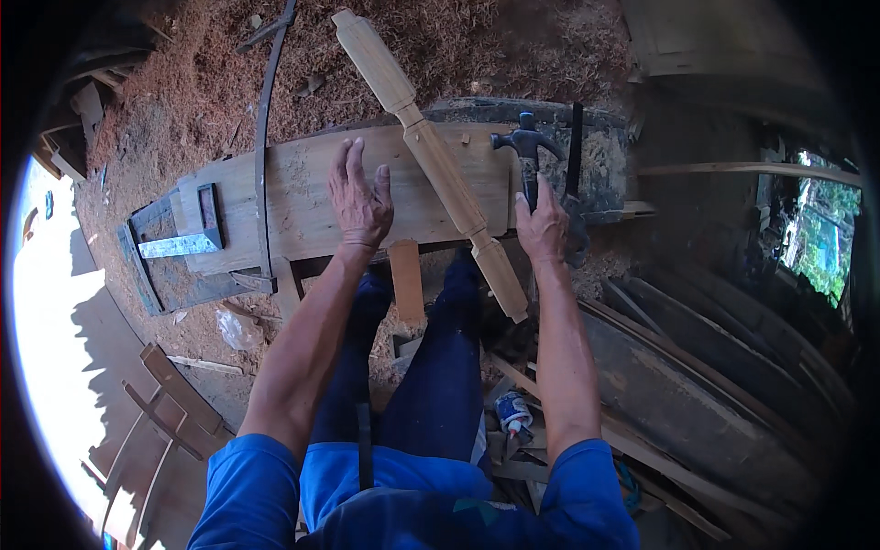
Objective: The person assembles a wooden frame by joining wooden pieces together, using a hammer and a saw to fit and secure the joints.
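Observation:
A long pale wooden post (pixel 445 174) with carved narrow necks lies slantwise across the workbench board (pixel 302 192), both ends reaching past its edges. Left of the post, my left hand (pixel 360 206) is over the board with fingers stretched out, holding nothing. On the other side, my right hand (pixel 544 225) is closed round the handle of a claw hammer (pixel 527 142), its dark head pointing away from me. Just right of the hammer lies a long dark tool (pixel 575 151), its kind unclear. Below the board's near edge, a short wooden block (pixel 406 280) sticks out toward me.
A try square (pixel 183 244) lies at the board's left end. A dark strap or bar (pixel 264 156) crosses the board. Wood shavings (pixel 202 101) cover the ground beyond. Stacked planks (pixel 687 376) stand at right, with a glue bottle (pixel 513 412) near my legs.

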The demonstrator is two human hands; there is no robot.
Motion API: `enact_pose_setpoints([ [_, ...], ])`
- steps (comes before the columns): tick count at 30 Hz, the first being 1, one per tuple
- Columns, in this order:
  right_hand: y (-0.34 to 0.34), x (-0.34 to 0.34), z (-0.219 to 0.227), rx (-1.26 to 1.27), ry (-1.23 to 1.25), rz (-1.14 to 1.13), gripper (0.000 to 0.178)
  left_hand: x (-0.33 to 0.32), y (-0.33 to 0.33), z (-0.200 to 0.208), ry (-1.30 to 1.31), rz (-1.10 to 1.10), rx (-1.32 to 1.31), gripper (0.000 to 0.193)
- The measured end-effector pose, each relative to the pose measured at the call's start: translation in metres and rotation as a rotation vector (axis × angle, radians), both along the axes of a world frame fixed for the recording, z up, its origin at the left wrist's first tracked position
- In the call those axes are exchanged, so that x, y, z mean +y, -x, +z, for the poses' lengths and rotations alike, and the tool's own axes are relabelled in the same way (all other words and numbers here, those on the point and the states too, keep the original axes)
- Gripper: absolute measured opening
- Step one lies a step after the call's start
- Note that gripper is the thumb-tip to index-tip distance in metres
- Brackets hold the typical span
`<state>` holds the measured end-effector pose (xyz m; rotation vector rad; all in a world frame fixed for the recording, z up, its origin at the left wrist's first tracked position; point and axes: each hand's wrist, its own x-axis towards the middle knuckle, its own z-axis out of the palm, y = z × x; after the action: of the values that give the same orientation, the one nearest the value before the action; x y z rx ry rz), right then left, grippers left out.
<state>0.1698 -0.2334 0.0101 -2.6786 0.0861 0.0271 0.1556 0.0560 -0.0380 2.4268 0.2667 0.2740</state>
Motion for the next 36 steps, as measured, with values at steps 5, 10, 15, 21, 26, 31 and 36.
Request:
enact_pose_setpoints([
  [5, -0.009, -0.009, -0.015, 0.084, 0.100, 0.225, 0.052, -0.097, 0.005, 0.057, 0.438, 0.260, 0.375, 0.078],
  [10, 0.026, 0.006, 0.001, -0.123, 0.098, 0.401, 0.058, -0.107, -0.023, 0.052, 0.313, 0.376, 0.648, 0.080],
  [15, 0.093, 0.012, 0.021, 0.182, 0.057, 0.519, 0.082, -0.119, -0.017, 0.056, 0.385, 0.409, 0.550, 0.069],
  [21, 0.151, 0.016, 0.027, 0.133, -0.250, 0.628, 0.084, -0.104, 0.079, 0.132, 0.376, 0.624, 0.362, 0.081],
  [26, 0.179, 0.031, 0.054, 0.362, -0.408, 1.060, 0.085, -0.071, 0.214, 0.131, 1.087, 1.020, -0.259, 0.067],
  [31, 0.194, 0.052, 0.017, 0.545, -0.378, 1.315, 0.080, -0.046, 0.317, 0.056, 1.414, 1.477, -0.210, 0.065],
  [36, 0.188, 0.046, -0.008, 0.495, -0.118, 1.332, 0.074, -0.044, 0.326, 0.002, 1.393, 1.834, -0.321, 0.076],
])
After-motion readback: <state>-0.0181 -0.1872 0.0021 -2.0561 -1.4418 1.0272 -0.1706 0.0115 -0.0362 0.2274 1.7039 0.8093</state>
